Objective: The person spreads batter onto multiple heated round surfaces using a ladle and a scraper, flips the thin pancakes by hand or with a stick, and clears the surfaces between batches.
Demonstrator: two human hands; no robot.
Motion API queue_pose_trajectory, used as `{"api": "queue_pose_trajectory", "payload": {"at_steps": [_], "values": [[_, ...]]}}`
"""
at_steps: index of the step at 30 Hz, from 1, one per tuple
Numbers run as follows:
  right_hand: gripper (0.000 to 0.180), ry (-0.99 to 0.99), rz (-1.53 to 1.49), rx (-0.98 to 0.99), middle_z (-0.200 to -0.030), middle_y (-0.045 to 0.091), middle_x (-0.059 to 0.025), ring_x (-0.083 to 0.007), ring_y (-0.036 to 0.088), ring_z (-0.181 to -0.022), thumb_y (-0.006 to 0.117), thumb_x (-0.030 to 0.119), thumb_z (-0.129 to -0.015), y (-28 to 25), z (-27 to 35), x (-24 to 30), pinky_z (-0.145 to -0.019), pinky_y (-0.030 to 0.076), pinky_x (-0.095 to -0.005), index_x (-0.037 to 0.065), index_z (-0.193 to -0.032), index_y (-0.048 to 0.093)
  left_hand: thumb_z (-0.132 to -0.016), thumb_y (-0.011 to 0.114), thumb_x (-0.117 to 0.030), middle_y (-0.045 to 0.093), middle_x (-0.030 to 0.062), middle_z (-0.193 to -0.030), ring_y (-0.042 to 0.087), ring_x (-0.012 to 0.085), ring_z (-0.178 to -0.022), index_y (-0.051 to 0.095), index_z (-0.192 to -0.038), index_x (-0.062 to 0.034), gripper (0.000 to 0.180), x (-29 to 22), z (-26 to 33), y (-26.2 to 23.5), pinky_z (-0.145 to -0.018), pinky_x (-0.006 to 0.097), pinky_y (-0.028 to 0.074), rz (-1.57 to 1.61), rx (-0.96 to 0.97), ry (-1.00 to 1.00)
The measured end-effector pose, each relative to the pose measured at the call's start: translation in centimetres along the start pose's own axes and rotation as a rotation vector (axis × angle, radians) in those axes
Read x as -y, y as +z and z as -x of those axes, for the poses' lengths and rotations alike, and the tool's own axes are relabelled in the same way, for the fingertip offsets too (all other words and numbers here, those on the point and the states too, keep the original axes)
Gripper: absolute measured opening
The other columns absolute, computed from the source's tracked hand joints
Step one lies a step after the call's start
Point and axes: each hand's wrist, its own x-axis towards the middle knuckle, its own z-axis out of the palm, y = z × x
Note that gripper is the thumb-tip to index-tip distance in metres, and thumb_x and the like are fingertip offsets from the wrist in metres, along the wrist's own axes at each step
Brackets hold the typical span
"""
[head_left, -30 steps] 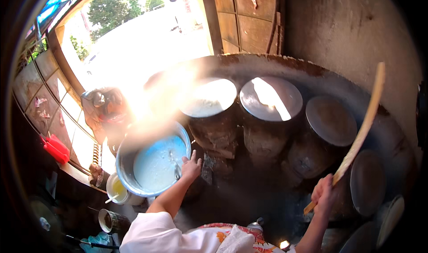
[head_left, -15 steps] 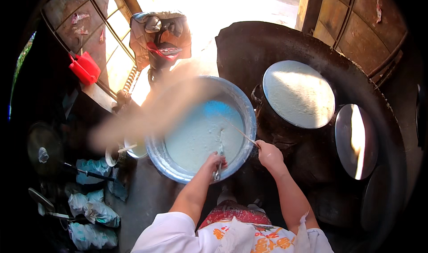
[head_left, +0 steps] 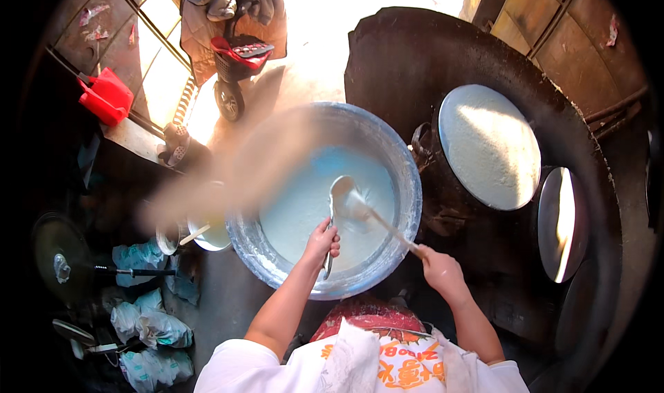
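Note:
My left hand (head_left: 322, 243) is closed around the metal handle of a ladle (head_left: 340, 184), whose bowl is raised over a large blue-rimmed tub (head_left: 408, 185). Thick white batter (head_left: 294, 230) fills the lower part of that tub. In my right hand (head_left: 443, 272), at the tub's right rim, is a wooden stick (head_left: 393, 232). The stick slants inward to the ladle; its pale, blurred far end is at or against the ladle's bowl, and I cannot make out its shape. A tan blur covers the tub's upper left.
To the right, a round pan of white batter (head_left: 484, 151) sits on a dark curved stove top (head_left: 401, 54), beside a shiny round lid (head_left: 553, 227). Plastic bags (head_left: 162, 327) lie at lower left. A scooter (head_left: 232, 47) stands in the doorway; a red dustpan-like thing (head_left: 107, 97) hangs left.
The ladle's bowl has come up out of the batter and tilted into view. The stick's far end has met it. My right hand has moved slightly right and down; the view has shifted.

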Motion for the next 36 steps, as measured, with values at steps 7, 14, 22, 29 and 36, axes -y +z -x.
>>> {"api": "queue_pose_trajectory", "payload": {"at_steps": [7, 14, 22, 29, 36], "values": [[0.034, 0.112, 0.059, 0.032, -0.075, 0.063, -0.0210, -0.0388, 0.063, -0.072, 0.041, 0.015, -0.086, 2.9, -3.1, 1.8, -0.065, 0.049, -0.0490, 0.012, -0.117, 0.052, -0.092, 0.041, -0.012, 0.032, -0.0024, -0.060, 0.027, 0.0064, -0.042, 0.026, -0.135, -0.0303, 0.050, 0.3, -7.1, 2.1, -0.034, 0.020, 0.027, 0.183, 0.014, -0.121], [0.034, 0.157, -0.169, 0.040, -0.079, 0.063, -0.0235, -0.0404, 0.062, -0.078, 0.039, 0.018, -0.088, 4.4, 3.5, 4.3, -0.070, 0.049, -0.0489, 0.006, -0.117, 0.050, -0.094, 0.042, -0.017, 0.030, -0.0041, -0.057, 0.029, 0.0061, -0.042, 0.043, -0.113, -0.0302, 0.023, 3.3, 0.1, 9.5, -0.034, 0.019, 0.027, 0.713, 0.058, -0.200], [0.030, 0.104, -1.486, 0.237, -0.058, 0.041, 0.0008, -0.0047, 0.033, -0.041, 0.039, 0.016, -0.096, -2.8, 11.4, 6.5, -0.036, 0.028, -0.0183, 0.011, -0.125, 0.044, -0.096, 0.038, -0.035, 0.030, -0.0027, -0.050, 0.033, 0.0072, -0.039, 0.036, -0.061, -0.0102, 0.043, -3.9, 15.4, 10.7, -0.037, 0.022, 0.032, 0.909, 0.893, -0.300], [0.034, -0.323, -1.675, 0.126, -0.050, 0.038, -0.0002, -0.0049, 0.026, -0.033, 0.034, 0.022, -0.098, -15.4, 14.6, 12.1, -0.030, 0.023, -0.0194, 0.011, -0.129, 0.043, -0.098, 0.034, -0.034, 0.032, -0.0033, -0.052, 0.034, 0.0058, -0.037, 0.034, -0.066, -0.0102, 0.039, -14.9, 26.7, 14.2, -0.034, 0.021, 0.035, 0.570, 1.344, 0.062], [0.038, -0.523, -1.766, 0.089, -0.050, 0.046, -0.0071, -0.0083, 0.032, -0.032, 0.041, 0.026, -0.096, -11.8, 11.8, 12.4, -0.030, 0.026, -0.0225, 0.013, -0.131, 0.041, -0.095, 0.038, -0.037, 0.035, -0.0034, -0.052, 0.033, 0.0048, -0.034, 0.036, -0.064, -0.0102, 0.041, -18.1, 25.1, 11.3, -0.032, 0.020, 0.034, 0.601, 1.441, -0.145]]}}
